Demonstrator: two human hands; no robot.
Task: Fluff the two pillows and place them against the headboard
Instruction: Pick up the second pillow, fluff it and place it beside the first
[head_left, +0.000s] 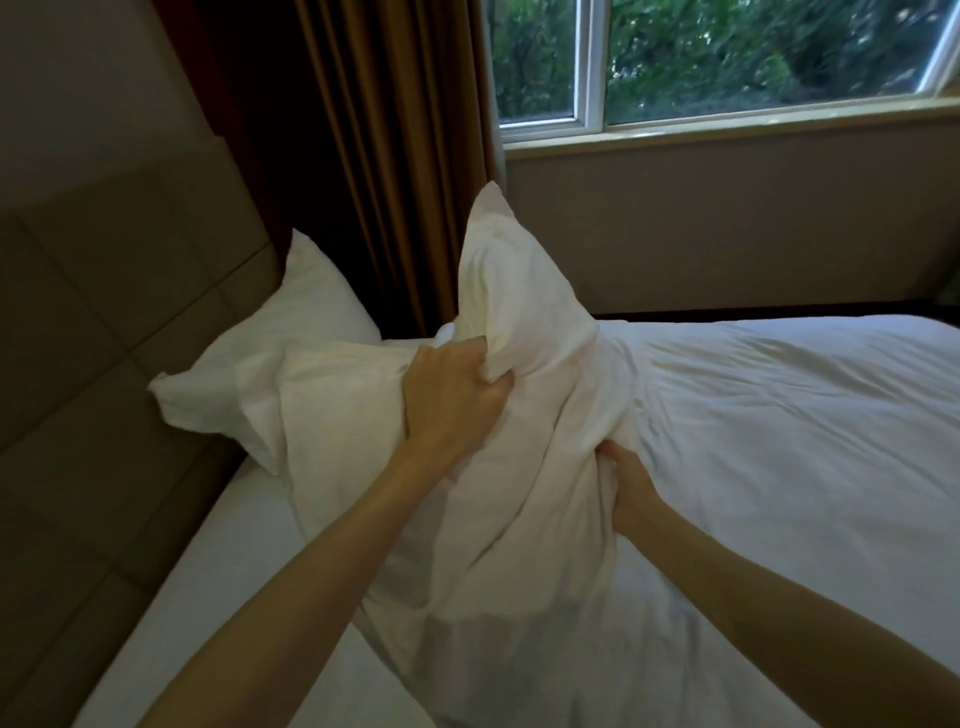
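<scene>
A white pillow (524, 312) is held up over the bed, one corner pointing upward and its case crumpled. My left hand (452, 395) is clenched on its upper middle, and my right hand (626, 483) grips a bunch of its fabric lower on the right. A second white pillow (270, 353) lies behind it to the left, leaning against the padded beige headboard (104, 322). Part of that second pillow is hidden by the held one.
The bed (779, 441) with its white cover spreads to the right and toward me. Brown curtains (374, 156) hang behind the pillows. A window (727, 57) and a beige wall stand beyond the bed's far side.
</scene>
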